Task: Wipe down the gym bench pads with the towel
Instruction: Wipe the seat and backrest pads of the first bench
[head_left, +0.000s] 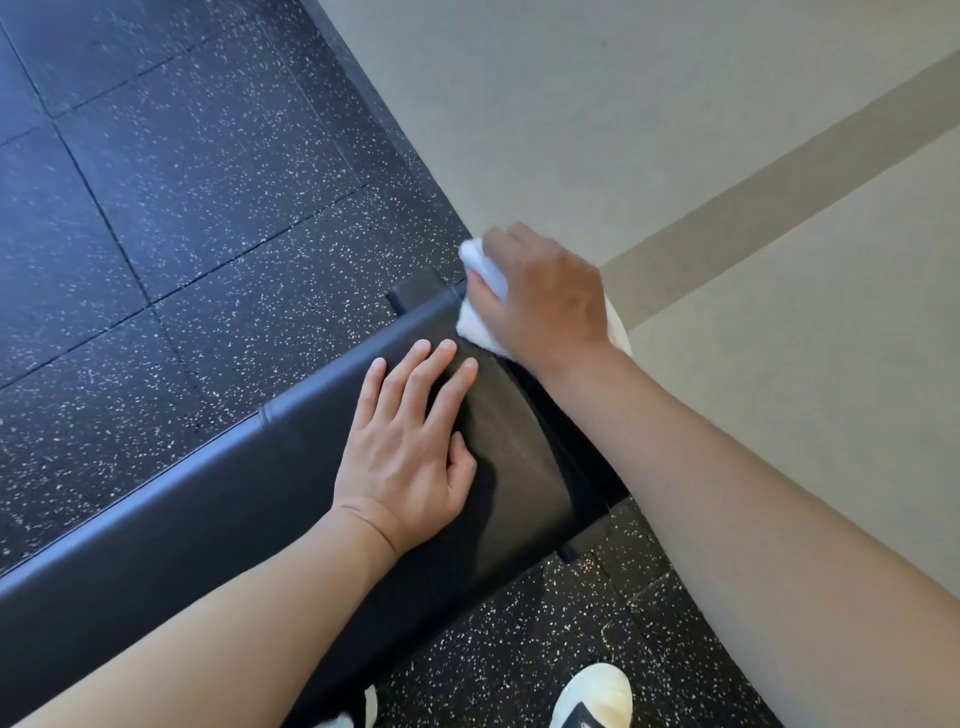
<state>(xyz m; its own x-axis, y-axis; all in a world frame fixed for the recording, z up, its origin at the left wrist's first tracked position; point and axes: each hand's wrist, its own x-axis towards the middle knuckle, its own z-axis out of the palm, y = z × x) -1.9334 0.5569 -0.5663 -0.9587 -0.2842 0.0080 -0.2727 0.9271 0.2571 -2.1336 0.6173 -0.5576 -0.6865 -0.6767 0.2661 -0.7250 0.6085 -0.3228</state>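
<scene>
A black padded gym bench (218, 499) runs from the lower left to the middle of the head view and ends close to a wall. My left hand (410, 447) lies flat on the top of the pad, fingers straight and spread. My right hand (545, 296) grips a bunched white towel (483, 291) and holds it against the far end of the pad. Most of the towel is hidden under that hand; white bits show at its left and at the wrist.
Black speckled rubber floor tiles (182, 182) surround the bench. A beige wall (675, 130) with a darker stripe stands just past the bench end. The bench foot (415, 293) sticks out at that end. My white shoe (592, 696) stands beside the bench.
</scene>
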